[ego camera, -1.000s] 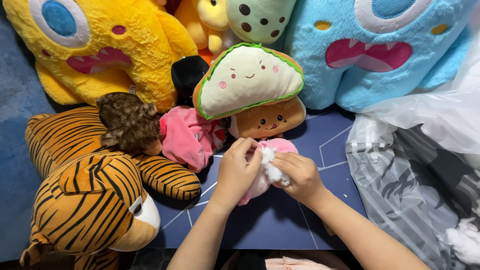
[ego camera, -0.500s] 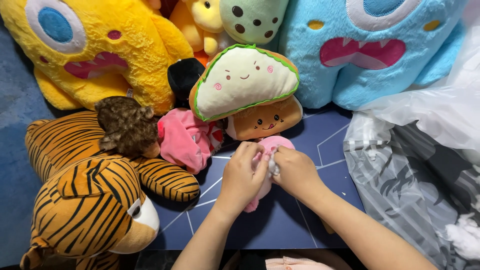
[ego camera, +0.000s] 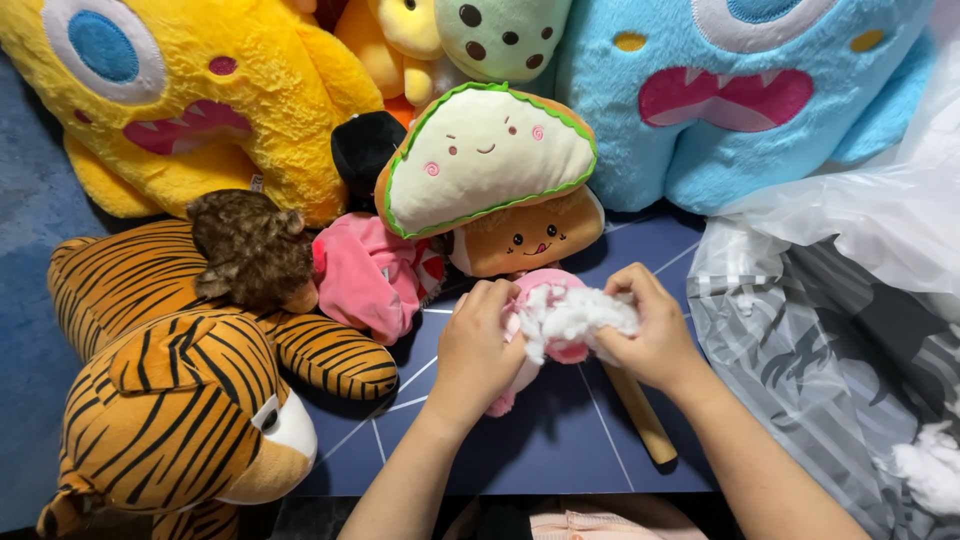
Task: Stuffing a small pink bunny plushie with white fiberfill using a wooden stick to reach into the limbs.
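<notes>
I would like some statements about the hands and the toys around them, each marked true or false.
1. Both hands, left hand and right hand, hold white stuffing at a small pink toy. True.
2. The tiger plush lies right of the hands. False: it lies left.
3. A wooden stick lies on the blue mat. True.
4. The sandwich-shaped plush is edged in red. False: green.

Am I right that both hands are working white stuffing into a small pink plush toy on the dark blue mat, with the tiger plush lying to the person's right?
Not quite: the head view shows the tiger plush on the person's left. The rest holds: the left hand and right hand work white stuffing into the small pink plush toy on the dark blue mat.
</notes>
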